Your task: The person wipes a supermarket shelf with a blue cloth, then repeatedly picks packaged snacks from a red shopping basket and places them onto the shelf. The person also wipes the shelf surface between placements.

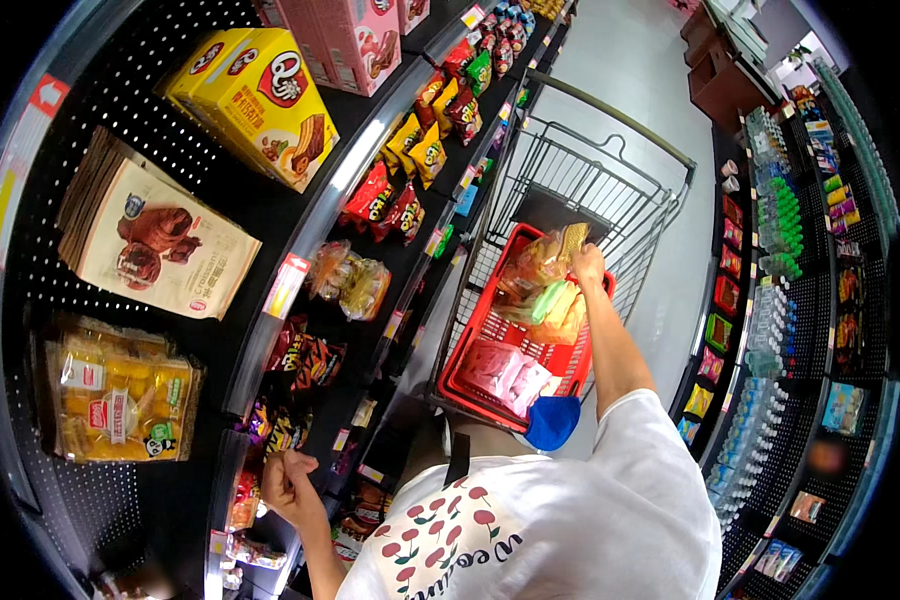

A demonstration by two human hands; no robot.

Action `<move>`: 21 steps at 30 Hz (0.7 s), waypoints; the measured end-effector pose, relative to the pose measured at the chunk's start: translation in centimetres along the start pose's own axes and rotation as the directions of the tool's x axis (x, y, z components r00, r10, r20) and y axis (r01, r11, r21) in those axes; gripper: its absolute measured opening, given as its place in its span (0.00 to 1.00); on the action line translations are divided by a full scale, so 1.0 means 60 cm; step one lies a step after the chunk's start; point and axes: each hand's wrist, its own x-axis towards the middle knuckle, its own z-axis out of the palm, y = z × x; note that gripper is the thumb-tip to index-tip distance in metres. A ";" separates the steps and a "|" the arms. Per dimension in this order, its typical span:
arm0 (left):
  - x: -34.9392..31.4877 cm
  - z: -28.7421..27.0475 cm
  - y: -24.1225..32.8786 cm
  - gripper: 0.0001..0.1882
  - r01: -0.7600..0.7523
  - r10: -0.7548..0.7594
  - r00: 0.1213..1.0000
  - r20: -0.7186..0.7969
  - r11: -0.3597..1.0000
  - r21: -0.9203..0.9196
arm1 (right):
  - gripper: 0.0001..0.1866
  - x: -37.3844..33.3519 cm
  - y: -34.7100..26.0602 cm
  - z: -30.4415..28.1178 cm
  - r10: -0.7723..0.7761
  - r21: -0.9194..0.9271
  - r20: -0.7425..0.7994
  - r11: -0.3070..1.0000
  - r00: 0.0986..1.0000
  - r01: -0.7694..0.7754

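My right hand (588,264) reaches over a red basket (447,377) set in a metal shopping cart (610,165). Its fingers close on the edge of a shiny gold snack packet (570,243) at the basket's far end. Beside that packet lie clear-wrapped snacks (530,268) and a green and orange packet (560,312). Pink packets (505,375) fill the near end, next to a blue cloth-like item (552,423) at the basket's corner. My left hand (290,485) hangs beside the left shelf, fingers curled, with nothing visible in it.
Black shelves on the left carry a yellow snack box (255,100), a beige pastry bag (165,240), a bag of yellow cakes (120,395) and small bagged snacks (375,195). Across the aisle floor (630,55), the right shelves hold several bottles (760,350) and packets.
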 end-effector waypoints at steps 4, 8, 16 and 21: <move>-0.007 -0.001 -0.008 0.15 0.016 -0.016 1.000 0.016 0.999 -0.036 | 0.09 -0.049 -0.039 -0.025 -0.060 0.341 0.152 0.940 0.987 0.005; -0.009 0.001 -0.004 0.14 0.034 -0.031 0.998 0.057 0.998 -0.048 | 0.08 -0.106 -0.090 -0.090 -0.433 0.636 0.184 0.737 0.882 0.229; -0.018 0.032 0.011 0.21 0.203 -0.124 0.912 0.391 0.965 -0.168 | 0.06 -0.296 -0.316 -0.358 -0.613 0.770 0.275 0.602 0.741 0.212; -0.028 0.062 0.014 0.70 0.018 0.014 0.818 0.576 0.999 -0.050 | 0.08 -0.406 -0.426 -0.430 -0.789 0.830 0.283 0.486 0.545 0.272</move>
